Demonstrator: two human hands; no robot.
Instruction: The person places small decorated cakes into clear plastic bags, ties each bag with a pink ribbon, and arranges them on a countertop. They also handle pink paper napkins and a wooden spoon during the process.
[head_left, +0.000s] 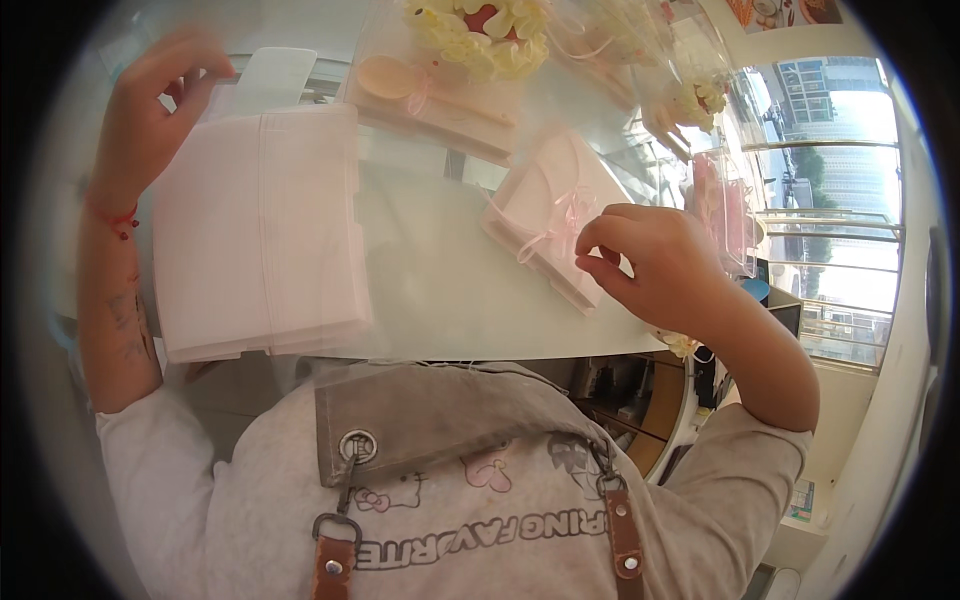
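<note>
My left hand [165,95] is raised at the far left corner of a stack of pale pink flat boxes [210,230], its fingers curled and slightly blurred. Beside its fingertips stands a white rounded panel [280,78]; whether they touch it I cannot tell. A thin band runs lengthwise over the stack. To the right, my right hand [655,260] hovers at a pink box [545,185] lying at an angle, thumb and forefinger drawn together. Next to these fingers is the box's pink ribbon bow [570,212]. Anything pinched in either hand is too small to see.
Behind, clear-wrapped packages hold cream flowers [480,38], with a wooden spoon [385,80] on one. A clear case with pink contents [722,210] stands at the right, before a window [835,170]. The pale table's [430,270] near edge meets my apron [420,420].
</note>
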